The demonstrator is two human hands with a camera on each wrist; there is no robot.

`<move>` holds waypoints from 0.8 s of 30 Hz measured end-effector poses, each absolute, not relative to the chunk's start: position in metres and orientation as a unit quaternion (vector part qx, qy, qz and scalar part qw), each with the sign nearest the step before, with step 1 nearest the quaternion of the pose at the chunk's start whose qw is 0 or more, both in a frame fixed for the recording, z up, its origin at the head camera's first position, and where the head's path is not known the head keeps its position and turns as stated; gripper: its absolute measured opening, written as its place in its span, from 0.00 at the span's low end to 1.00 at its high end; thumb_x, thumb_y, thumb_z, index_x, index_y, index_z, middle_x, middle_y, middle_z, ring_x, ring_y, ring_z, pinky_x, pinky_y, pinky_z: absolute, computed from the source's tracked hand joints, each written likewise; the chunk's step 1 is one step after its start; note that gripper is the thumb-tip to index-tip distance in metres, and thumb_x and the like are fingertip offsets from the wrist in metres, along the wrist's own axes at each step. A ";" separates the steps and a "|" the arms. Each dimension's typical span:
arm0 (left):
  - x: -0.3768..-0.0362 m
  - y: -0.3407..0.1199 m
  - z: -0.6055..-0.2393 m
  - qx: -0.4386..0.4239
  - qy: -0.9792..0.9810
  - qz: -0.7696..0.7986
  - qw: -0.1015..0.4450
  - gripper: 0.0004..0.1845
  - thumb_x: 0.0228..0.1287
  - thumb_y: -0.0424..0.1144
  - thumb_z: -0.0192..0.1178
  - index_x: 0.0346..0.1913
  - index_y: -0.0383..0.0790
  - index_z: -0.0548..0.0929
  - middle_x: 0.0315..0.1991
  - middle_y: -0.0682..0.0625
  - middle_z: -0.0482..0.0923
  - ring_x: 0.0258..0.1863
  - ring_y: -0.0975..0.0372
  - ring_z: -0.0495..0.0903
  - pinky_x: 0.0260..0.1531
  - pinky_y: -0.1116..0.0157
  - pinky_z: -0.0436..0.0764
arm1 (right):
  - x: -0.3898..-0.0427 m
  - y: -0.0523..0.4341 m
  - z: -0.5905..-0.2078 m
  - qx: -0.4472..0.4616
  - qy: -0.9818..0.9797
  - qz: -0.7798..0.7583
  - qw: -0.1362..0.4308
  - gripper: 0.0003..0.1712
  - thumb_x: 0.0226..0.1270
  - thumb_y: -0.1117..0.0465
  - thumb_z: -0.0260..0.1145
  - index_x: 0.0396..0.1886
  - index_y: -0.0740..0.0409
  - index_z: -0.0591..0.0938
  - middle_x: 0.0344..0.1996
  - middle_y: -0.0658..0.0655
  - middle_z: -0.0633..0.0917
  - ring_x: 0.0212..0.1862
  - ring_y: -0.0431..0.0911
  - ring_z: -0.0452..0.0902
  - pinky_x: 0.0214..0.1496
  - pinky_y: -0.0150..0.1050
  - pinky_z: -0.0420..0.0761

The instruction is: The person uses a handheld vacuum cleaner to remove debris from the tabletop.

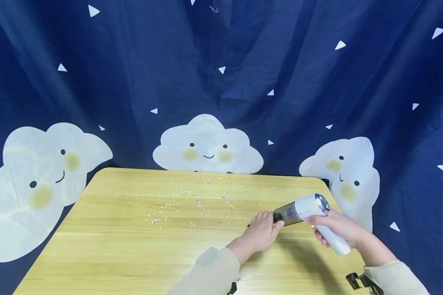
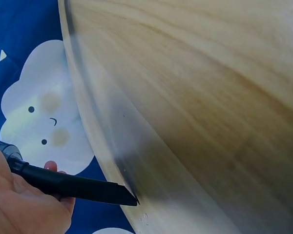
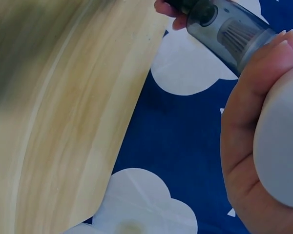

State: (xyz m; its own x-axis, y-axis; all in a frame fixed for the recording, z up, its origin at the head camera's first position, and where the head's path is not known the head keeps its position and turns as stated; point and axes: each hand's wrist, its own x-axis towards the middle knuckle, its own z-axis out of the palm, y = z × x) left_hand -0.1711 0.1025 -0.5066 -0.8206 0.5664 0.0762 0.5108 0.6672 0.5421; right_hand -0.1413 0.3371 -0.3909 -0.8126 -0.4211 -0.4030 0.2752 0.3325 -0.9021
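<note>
From the head view, a handheld vacuum (image 1: 305,209) hangs over the right part of the wooden table (image 1: 133,254), its white body toward the table's right edge and its smoky dust cup pointing inward. The right hand (image 1: 336,229) wraps its fingers round the white handle. The left hand (image 1: 260,232) curls over the dark nozzle at the front, just inward of the dust cup. Small pale crumbs (image 1: 197,203) lie scattered across the table's far half, to the left of the nozzle. To sweep well, I judge the nozzle tip should ride low on the table and travel slowly leftward through the crumbs, the left hand steering and the right hand carrying the weight.

From the left wrist view, the black nozzle (image 2: 78,187) runs out of the left palm (image 2: 19,204), with one fingertip showing behind it; its slanted tip meets the table (image 2: 195,97) close to the edge, beside a few specks. Keeping that tip flat against the wood should hold suction.

From the right wrist view, the right hand (image 3: 254,146) is clamped on the white handle (image 3: 283,146), and the dust cup (image 3: 234,34) reaches beyond the table (image 3: 63,122) edge, over the blue cloud-printed cloth (image 3: 185,131). A fingertip of the left hand (image 3: 168,10) shows by the nozzle base.
</note>
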 end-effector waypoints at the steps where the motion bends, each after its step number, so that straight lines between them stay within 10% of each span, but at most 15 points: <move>1: -0.171 0.102 -0.507 0.295 0.912 0.282 0.051 0.39 0.77 0.63 0.21 0.67 0.36 0.69 0.57 0.49 0.73 0.58 0.60 0.69 0.63 0.62 0.69 | -0.141 0.336 -0.391 -0.047 0.761 -0.573 0.302 0.08 0.76 0.59 0.57 0.41 0.61 0.73 0.21 0.53 0.80 0.20 0.40 0.77 0.23 0.33 0.80; 24: -0.154 0.112 -0.510 0.310 0.892 0.327 0.042 0.41 0.77 0.63 0.23 0.73 0.33 0.63 0.67 0.44 0.69 0.67 0.57 0.66 0.70 0.60 0.65 | -0.129 0.341 -0.377 -0.057 0.813 -0.507 0.280 0.13 0.73 0.60 0.61 0.43 0.67 0.72 0.19 0.58 0.79 0.18 0.43 0.76 0.19 0.37 0.80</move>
State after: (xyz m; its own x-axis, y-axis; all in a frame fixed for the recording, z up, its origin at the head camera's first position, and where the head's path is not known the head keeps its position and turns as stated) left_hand -0.1536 0.1120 -0.5103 -0.8045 0.5802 0.1271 0.5249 0.5944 0.6092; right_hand -0.1292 0.3409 -0.3769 -0.8367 -0.3766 -0.3976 0.1907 0.4802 -0.8562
